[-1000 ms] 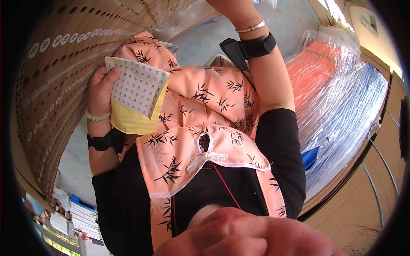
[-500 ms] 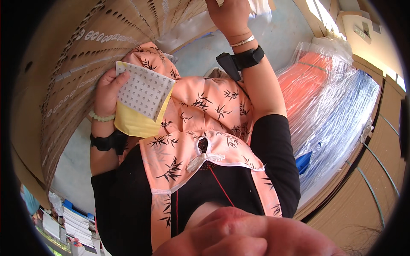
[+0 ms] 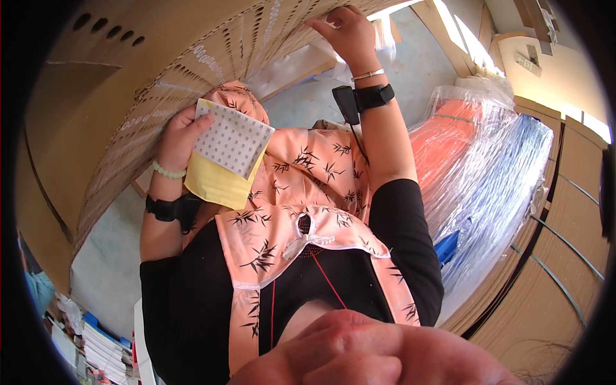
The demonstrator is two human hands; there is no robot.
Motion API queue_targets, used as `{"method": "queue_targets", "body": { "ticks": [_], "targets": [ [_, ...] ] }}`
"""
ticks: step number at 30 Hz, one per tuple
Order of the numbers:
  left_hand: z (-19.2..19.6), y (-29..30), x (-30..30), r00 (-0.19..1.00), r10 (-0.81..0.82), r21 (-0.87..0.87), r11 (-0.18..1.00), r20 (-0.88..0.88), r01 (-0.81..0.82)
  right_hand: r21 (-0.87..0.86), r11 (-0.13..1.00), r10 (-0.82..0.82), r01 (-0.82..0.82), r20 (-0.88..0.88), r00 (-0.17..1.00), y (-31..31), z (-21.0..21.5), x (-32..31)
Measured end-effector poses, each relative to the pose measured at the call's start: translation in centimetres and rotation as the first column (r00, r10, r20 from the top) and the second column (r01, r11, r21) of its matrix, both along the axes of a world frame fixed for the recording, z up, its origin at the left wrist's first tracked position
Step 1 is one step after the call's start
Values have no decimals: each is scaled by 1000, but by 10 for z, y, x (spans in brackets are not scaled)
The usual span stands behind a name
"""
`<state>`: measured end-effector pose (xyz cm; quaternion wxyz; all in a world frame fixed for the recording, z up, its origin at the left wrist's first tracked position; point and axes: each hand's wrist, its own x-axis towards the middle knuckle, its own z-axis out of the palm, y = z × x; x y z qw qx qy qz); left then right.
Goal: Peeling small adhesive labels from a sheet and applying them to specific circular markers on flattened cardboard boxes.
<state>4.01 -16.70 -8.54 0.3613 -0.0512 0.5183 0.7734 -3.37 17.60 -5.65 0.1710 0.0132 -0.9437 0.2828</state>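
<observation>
My left hand is closed on a label sheet with rows of small grey printed marks and a yellow backing sheet showing below. The thumb lies on top near the sheet's upper left corner. Beside that hand rises a curved stack of brown cardboard with rows of dark holes and rows of small white oval labels. My right hand is raised at the far upper edge of the cardboard, fingers bent near it and thumb held apart; nothing shows in its grip.
Plastic-wrapped red and blue-white bundles stand to my right. Strapped cardboard stacks lie beyond them. A pale blue-grey floor shows ahead. Papers are at the lower left.
My view has shifted, so the cardboard stack fills more of the upper left. My right hand has come down a little and its thumb and fingers now show. The left hand still holds the sheets.
</observation>
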Motion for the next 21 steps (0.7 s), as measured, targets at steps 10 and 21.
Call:
{"method": "queue_targets", "body": {
  "ticks": [10, 21],
  "targets": [
    [-1, 14, -8, 981, -170, -79, 983, -89, 163, -593, 805, 214, -1, 288, 933, -29, 3, 59],
    [-2, 49, -4, 989, -93, 96, 990, -112, 104, -739, 674, 490, 16, 463, 739, -72, 1, 110]
  ]
}}
